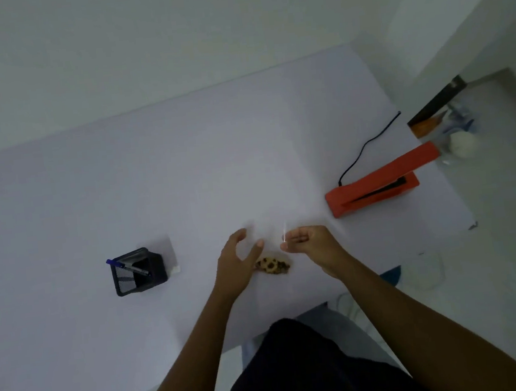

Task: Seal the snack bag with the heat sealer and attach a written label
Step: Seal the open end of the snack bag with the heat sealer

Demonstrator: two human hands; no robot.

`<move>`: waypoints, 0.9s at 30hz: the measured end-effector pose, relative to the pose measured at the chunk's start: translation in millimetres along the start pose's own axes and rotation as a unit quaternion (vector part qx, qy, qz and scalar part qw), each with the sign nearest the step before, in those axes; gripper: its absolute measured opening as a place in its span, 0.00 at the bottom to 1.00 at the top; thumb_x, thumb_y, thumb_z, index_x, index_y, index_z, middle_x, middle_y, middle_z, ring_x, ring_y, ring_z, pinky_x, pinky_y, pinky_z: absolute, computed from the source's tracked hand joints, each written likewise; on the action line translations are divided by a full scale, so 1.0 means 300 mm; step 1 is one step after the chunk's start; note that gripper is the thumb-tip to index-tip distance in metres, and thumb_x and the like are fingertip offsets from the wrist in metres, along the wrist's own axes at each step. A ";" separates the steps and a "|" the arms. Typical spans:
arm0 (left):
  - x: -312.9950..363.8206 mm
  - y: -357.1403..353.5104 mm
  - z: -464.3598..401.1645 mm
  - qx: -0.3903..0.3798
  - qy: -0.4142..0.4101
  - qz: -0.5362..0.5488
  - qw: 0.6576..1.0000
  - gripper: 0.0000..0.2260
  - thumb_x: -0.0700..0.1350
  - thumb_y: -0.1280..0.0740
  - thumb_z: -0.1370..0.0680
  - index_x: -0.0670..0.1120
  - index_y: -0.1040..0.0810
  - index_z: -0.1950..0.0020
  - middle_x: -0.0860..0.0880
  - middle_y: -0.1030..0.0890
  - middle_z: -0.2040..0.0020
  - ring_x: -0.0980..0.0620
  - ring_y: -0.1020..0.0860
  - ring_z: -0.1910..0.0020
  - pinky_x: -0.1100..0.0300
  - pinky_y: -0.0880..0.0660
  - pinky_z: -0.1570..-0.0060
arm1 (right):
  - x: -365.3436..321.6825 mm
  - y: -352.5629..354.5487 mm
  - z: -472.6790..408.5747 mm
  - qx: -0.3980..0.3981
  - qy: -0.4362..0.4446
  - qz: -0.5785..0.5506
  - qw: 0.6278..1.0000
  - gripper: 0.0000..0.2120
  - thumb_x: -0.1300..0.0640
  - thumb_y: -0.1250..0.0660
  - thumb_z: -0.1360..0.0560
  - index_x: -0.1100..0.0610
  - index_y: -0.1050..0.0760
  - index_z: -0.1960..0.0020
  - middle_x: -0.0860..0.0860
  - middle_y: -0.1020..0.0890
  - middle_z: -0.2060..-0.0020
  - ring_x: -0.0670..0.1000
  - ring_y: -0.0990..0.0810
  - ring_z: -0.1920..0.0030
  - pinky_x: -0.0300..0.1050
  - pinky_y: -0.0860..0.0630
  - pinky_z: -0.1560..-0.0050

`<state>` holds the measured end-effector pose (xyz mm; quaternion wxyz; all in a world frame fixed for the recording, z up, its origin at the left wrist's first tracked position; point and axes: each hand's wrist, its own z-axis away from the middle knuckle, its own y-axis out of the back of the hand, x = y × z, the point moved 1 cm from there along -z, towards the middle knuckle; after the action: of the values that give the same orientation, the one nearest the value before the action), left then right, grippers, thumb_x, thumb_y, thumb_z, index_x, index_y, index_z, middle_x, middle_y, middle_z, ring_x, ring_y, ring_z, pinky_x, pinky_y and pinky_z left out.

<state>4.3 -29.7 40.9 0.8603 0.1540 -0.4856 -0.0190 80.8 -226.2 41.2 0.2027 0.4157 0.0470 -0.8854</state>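
A thin clear snack bag (284,233), almost see-through, is pinched at its edge by my right hand (307,241), just above the white table (184,177). My left hand (240,262) hovers beside it with fingers spread and nothing in them. Brown spotted snacks (273,265) lie on the table between and just below my hands. The orange heat sealer (373,188) sits to the right near the table edge, its arm raised. At the left, a black mesh holder (139,271) has a blue marker (127,266) in it. A white label pad (172,252) lies behind it.
The sealer's black cord (363,149) runs back toward the wall. Beyond the table's right edge, a shelf holds clutter (454,133). A clear container (423,270) stands on the floor at the lower right. My dark-clothed lap (300,366) is at the table's front edge.
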 end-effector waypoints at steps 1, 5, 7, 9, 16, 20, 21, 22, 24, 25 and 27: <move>0.030 -0.014 -0.001 -0.029 -0.014 0.016 0.999 0.16 0.52 0.33 0.21 0.46 0.22 0.35 0.54 0.21 0.39 0.58 0.23 0.41 0.61 0.30 0.41 | 0.006 0.035 0.011 0.003 0.003 -0.004 1.000 0.10 0.62 0.20 0.33 0.57 0.15 0.53 0.51 0.12 0.56 0.46 0.14 0.54 0.37 0.20 0.49; 0.125 -0.134 -0.013 -0.087 -0.027 0.062 0.994 0.10 0.42 0.35 0.19 0.45 0.14 0.51 0.51 0.14 0.52 0.56 0.17 0.50 0.61 0.24 0.48 | 0.022 0.209 0.051 0.024 0.002 -0.018 1.000 0.09 0.62 0.21 0.31 0.57 0.15 0.51 0.51 0.12 0.57 0.46 0.15 0.54 0.35 0.21 0.53; 0.160 -0.225 -0.022 -0.106 -0.026 0.065 0.992 0.10 0.43 0.35 0.19 0.45 0.14 0.52 0.51 0.14 0.53 0.53 0.17 0.51 0.61 0.23 0.48 | 0.025 0.308 0.069 0.029 0.003 -0.029 0.999 0.09 0.63 0.22 0.30 0.58 0.15 0.51 0.50 0.12 0.58 0.44 0.15 0.57 0.32 0.23 0.58; 0.195 -0.327 -0.022 -0.116 -0.005 0.090 0.989 0.10 0.44 0.35 0.19 0.44 0.14 0.49 0.50 0.13 0.52 0.53 0.17 0.50 0.62 0.25 0.50 | 0.032 0.416 0.078 0.031 0.009 -0.035 0.999 0.07 0.63 0.22 0.30 0.59 0.15 0.52 0.49 0.13 0.60 0.42 0.16 0.59 0.31 0.23 0.59; 0.288 -0.655 -0.021 -0.112 0.037 0.104 0.988 0.09 0.45 0.35 0.19 0.47 0.16 0.46 0.51 0.14 0.50 0.52 0.17 0.48 0.53 0.21 0.50 | 0.085 0.776 0.060 0.022 0.015 -0.024 0.999 0.03 0.63 0.24 0.28 0.60 0.14 0.54 0.51 0.12 0.57 0.44 0.15 0.56 0.32 0.22 0.56; 0.344 -0.799 -0.027 -0.069 0.035 0.118 0.990 0.09 0.45 0.35 0.19 0.45 0.16 0.48 0.49 0.14 0.50 0.48 0.18 0.53 0.55 0.20 0.61 | 0.087 0.907 0.043 0.024 0.019 -0.004 1.000 0.06 0.60 0.27 0.24 0.61 0.14 0.51 0.51 0.12 0.55 0.38 0.17 0.60 0.28 0.26 0.64; 0.359 -0.827 -0.031 -0.060 0.038 0.126 0.989 0.09 0.46 0.35 0.19 0.44 0.16 0.48 0.49 0.14 0.50 0.48 0.18 0.53 0.54 0.20 0.62 | 0.082 0.930 0.037 0.023 0.018 0.000 1.000 0.06 0.59 0.28 0.24 0.61 0.14 0.52 0.50 0.12 0.55 0.37 0.18 0.62 0.29 0.27 0.65; 0.371 -0.853 -0.035 -0.053 0.043 0.132 0.989 0.10 0.46 0.36 0.19 0.44 0.16 0.48 0.49 0.14 0.50 0.48 0.18 0.52 0.54 0.19 0.63 | 0.078 0.950 0.031 0.023 0.014 0.003 1.000 0.06 0.58 0.28 0.24 0.60 0.14 0.52 0.50 0.12 0.56 0.36 0.19 0.64 0.29 0.27 0.66; 0.388 -0.897 -0.041 -0.043 0.055 0.144 0.987 0.11 0.47 0.37 0.18 0.43 0.17 0.48 0.47 0.15 0.49 0.47 0.19 0.51 0.52 0.18 0.62 | 0.068 0.984 0.019 0.021 0.006 0.009 1.000 0.08 0.55 0.27 0.24 0.59 0.14 0.52 0.51 0.12 0.58 0.37 0.22 0.70 0.32 0.28 0.69; 0.393 -0.916 -0.044 -0.039 0.064 0.152 0.986 0.12 0.46 0.38 0.18 0.42 0.17 0.48 0.46 0.15 0.49 0.47 0.19 0.51 0.50 0.18 0.61 | 0.064 0.998 0.012 0.020 0.003 0.014 1.000 0.09 0.53 0.27 0.24 0.59 0.14 0.53 0.51 0.12 0.59 0.39 0.24 0.72 0.35 0.29 0.70; 0.401 -0.946 -0.049 -0.028 0.081 0.171 0.982 0.12 0.46 0.39 0.17 0.42 0.17 0.48 0.44 0.15 0.49 0.46 0.18 0.49 0.46 0.17 0.56 | 0.055 1.020 -0.003 0.013 -0.003 0.021 1.000 0.12 0.49 0.27 0.24 0.58 0.15 0.53 0.52 0.12 0.59 0.43 0.27 0.74 0.39 0.31 0.72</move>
<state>113.3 -318.2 53.0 0.8915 0.0459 -0.4323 0.1276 193.9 -510.9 54.4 0.2160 0.4168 0.0266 -0.8826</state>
